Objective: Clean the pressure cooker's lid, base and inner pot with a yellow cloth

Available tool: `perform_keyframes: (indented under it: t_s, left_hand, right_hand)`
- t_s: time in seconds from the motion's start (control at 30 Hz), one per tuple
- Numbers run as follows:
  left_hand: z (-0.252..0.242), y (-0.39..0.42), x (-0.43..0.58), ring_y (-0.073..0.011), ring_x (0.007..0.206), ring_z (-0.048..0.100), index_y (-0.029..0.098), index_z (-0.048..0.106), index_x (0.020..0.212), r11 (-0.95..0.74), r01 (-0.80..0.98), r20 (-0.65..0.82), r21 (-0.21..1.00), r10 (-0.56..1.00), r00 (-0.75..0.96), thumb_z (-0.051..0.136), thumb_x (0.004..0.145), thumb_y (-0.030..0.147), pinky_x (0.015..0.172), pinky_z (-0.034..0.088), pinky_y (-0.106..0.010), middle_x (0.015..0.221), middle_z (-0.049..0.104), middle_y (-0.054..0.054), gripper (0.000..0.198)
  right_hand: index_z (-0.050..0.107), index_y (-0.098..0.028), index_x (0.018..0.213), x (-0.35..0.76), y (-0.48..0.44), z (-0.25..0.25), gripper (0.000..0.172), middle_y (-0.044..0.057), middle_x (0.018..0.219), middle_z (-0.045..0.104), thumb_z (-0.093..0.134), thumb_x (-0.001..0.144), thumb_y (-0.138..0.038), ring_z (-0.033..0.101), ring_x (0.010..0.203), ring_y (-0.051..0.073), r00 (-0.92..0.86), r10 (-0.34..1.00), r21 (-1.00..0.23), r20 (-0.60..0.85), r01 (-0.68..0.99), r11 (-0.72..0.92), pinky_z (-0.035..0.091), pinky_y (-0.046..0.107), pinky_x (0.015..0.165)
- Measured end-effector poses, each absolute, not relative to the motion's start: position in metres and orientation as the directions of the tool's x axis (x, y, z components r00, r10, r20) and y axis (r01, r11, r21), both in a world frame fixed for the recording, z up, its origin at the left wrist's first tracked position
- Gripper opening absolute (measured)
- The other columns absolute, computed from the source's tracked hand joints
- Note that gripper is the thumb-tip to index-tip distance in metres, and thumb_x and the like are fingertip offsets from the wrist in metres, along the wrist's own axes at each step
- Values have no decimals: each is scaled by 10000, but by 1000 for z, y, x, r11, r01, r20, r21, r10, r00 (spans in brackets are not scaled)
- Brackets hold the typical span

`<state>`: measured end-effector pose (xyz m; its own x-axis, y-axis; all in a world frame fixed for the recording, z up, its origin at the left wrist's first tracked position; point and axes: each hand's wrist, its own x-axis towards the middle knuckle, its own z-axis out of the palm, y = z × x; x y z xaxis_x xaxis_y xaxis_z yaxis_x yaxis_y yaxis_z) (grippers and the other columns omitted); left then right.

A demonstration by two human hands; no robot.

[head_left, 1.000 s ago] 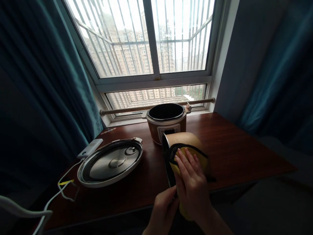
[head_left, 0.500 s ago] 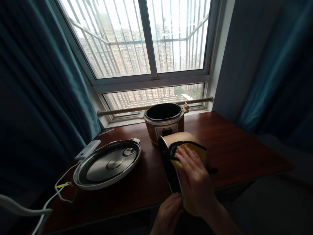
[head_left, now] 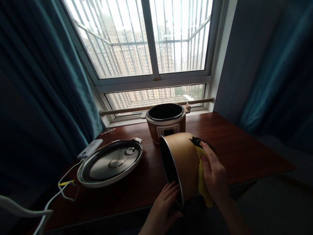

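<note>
A gold inner pot (head_left: 183,163) with a dark inside lies tipped on its side at the front of the table, its mouth facing left. My left hand (head_left: 166,204) grips the rim, fingers inside the mouth and thumb below. At the pot's right end, my right hand (head_left: 214,173) presses a yellow cloth (head_left: 201,182) with a black edge against the outside near the base. Behind the pot stands the pressure cooker body (head_left: 166,125), open at the top, with a control panel on its front. Its round lid (head_left: 110,164) rests to the left, metal underside up.
A white box-shaped device (head_left: 90,149) sits left of the lid, with a white cable (head_left: 52,199) running down the left side. The wooden table (head_left: 234,147) reaches to the window (head_left: 156,78). Blue curtains (head_left: 56,81) hang at both sides.
My right hand has slid the cloth rightwards along the pot's outside, from near the rim to near the base. My left hand's fingers have moved further into the mouth.
</note>
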<state>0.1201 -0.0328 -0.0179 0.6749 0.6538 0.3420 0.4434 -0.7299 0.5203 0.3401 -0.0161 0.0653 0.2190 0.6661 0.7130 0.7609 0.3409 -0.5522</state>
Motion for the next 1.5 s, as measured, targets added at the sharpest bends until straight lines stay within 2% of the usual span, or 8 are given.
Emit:
perform_keyframes:
  t_s: [0.13,0.3,0.57,0.77,1.0,1.3,1.4,1.5]
  left_hand:
    - [8,-43,128,-252,1210,463,213,458,1294,-719,389,444,575,675,590,546,826,263,1020,366,-414,1276,539,-110,479]
    - [25,-49,135,-242,1180,497,206,493,1264,-735,320,477,598,647,595,492,850,186,1015,380,-386,1239,570,-105,415]
    - [0,-44,134,-230,1158,515,166,504,1230,-808,267,451,524,530,718,519,848,239,1053,327,-409,1137,631,-106,390]
    - [-25,-35,136,-220,1194,481,218,522,1212,-825,317,440,468,528,726,449,875,185,1048,327,-447,1161,623,-79,346]
    - [-38,-32,129,-212,1228,443,196,489,1244,-764,375,323,525,586,743,423,881,163,1071,296,-452,1219,587,-75,371]
    - [-45,-33,134,-180,1204,469,228,484,1268,-702,370,254,609,614,747,399,889,144,1079,298,-407,1290,530,-70,397]
    - [-41,-34,131,-222,1197,479,230,474,1278,-728,367,299,579,609,735,516,852,301,1061,316,-433,1278,540,-90,434]
    - [-24,-43,132,-288,1195,474,198,404,1332,-759,311,454,572,609,651,635,690,519,1006,384,-429,1292,515,-144,754]
  right_hand:
    - [413,-176,1304,319,-31,63,406,93,1324,483,367,900,-182,383,1271,224,123,619,-430,776,821,376,361,472,1020]
    - [443,-133,1262,291,-47,70,408,104,1322,486,434,854,-121,349,1293,227,-197,588,-241,784,777,582,360,443,1028]
    - [504,-133,1229,327,-19,78,357,116,1254,545,375,913,-237,483,1187,218,235,651,-530,722,792,303,403,425,990]
    - [501,-148,1216,294,-36,83,343,72,1311,501,408,886,-133,380,1274,196,-112,631,-313,768,794,521,322,411,1057]
    - [529,-111,1196,327,-5,87,347,122,1227,564,373,918,-247,497,1168,216,200,676,-531,709,783,325,398,426,995]
    - [582,-113,1109,290,-21,123,279,98,1196,592,413,893,-165,517,1146,198,-166,669,-352,724,746,566,403,399,1001]
    - [575,-115,1114,291,-19,122,280,96,1186,597,418,886,-150,527,1131,190,-154,658,-354,737,741,571,414,390,989]
    - [558,-129,1136,294,-21,113,293,87,1213,581,422,877,-130,499,1165,183,-139,628,-327,766,757,566,396,386,1001]
